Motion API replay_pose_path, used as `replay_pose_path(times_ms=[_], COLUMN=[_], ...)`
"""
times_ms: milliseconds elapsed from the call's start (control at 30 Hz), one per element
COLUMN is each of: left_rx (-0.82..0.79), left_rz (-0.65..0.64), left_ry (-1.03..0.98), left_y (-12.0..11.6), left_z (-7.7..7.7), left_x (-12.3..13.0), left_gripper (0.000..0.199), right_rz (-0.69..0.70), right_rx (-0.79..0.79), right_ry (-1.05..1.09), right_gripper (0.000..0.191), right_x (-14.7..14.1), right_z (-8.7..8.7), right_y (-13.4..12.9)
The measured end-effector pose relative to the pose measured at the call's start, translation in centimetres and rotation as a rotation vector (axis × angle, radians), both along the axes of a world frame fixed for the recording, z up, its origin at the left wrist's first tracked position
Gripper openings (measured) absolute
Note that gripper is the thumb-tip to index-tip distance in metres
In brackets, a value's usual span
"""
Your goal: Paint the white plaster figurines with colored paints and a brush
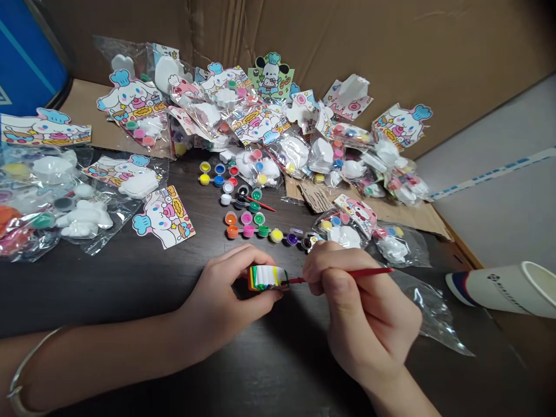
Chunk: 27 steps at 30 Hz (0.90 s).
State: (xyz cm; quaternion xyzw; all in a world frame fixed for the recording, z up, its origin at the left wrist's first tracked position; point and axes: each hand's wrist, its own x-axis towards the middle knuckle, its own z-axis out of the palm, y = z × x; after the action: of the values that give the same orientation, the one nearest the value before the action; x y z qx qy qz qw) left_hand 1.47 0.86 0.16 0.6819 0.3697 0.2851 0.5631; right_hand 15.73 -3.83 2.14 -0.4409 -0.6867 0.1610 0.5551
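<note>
Between thumb and fingers, my left hand [232, 289] grips a small white ribbed figurine [266, 277] with green, yellow, orange and dark paint on its edges. My right hand [360, 301] pinches a thin red paintbrush [369, 271], whose tip touches the right end of the figurine. Just beyond both hands lie strips of small paint pots with lids up: orange [232, 231], pink [248, 230], green, yellow [276, 236], purple [292, 238] and a dark one. Farther back are white, black, blue, red and yellow pots, and a second red brush [263, 204].
Plastic bags of white figurines and paints [243, 121] pile along the back and left. A loose printed card [164, 217] lies at left. On the right, a paper cup [504, 289] lies tilted near clear plastic wrap [434, 313]. Cardboard [347, 40] stands behind.
</note>
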Motion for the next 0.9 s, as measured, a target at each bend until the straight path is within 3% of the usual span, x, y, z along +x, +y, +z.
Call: replay_pose_path(times_ms=[900], left_rx=[0.103], left_rz=[-0.025], left_ry=[-0.020], left_y=[-0.25], left_z=[-0.06], left_x=[-0.19], left_gripper=[0.009], right_rz=[-0.052], right_rx=[0.021], right_ry=[-0.039], right_gripper=[0.017], right_x=[0.22], right_z=[-0.24], right_y=[0.19])
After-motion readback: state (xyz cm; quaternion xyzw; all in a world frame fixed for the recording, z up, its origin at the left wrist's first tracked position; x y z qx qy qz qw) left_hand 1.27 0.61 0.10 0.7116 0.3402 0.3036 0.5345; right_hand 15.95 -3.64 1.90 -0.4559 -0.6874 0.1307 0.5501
